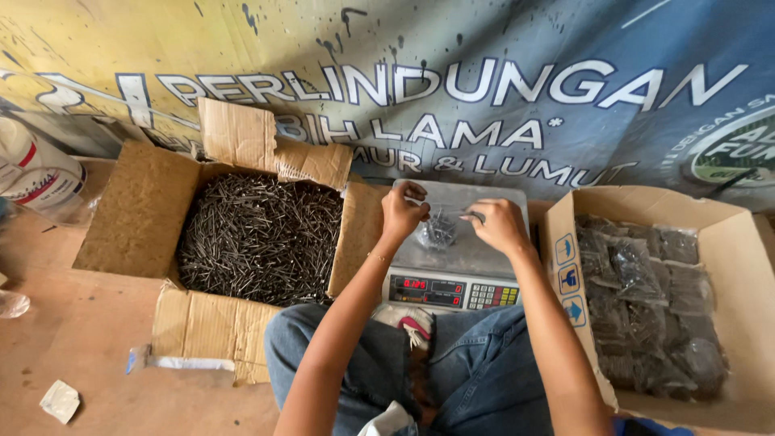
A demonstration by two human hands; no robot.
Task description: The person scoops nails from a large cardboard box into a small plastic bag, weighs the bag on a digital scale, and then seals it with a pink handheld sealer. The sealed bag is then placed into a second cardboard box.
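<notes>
The person sat cross-legged on the brown wooden floor (pixel 89 339) in blue jeans, both bare forearms stretched forward and converging over a grey digital weighing scale with a steel pan (pixel 457 258) that stood just past the knees. The left hand (pixel 401 211) was raised at the wrist, its grip pinched together on the upper edge of a small clear plastic bag of dark nails (pixel 437 231) that rested on the pan. The right hand (pixel 499 224) came in from the other side, knuckles up, fingers curled and its grip closed on something thin and dark near the mouth of the bag; I could not tell whether it was a nail or the bag's edge. Both elbows were bent slightly outward, and the two hands sat near one another with the bag between them. To the left of the scale, touching it, stood an open cardboard box heaped with loose dark nails (pixel 258 238), its flaps folded out. To the right stood another open cardboard box packed with filled clear bags of nails (pixel 650 311). A white plastic bottle (pixel 36 173) stood at the far left.
</notes>
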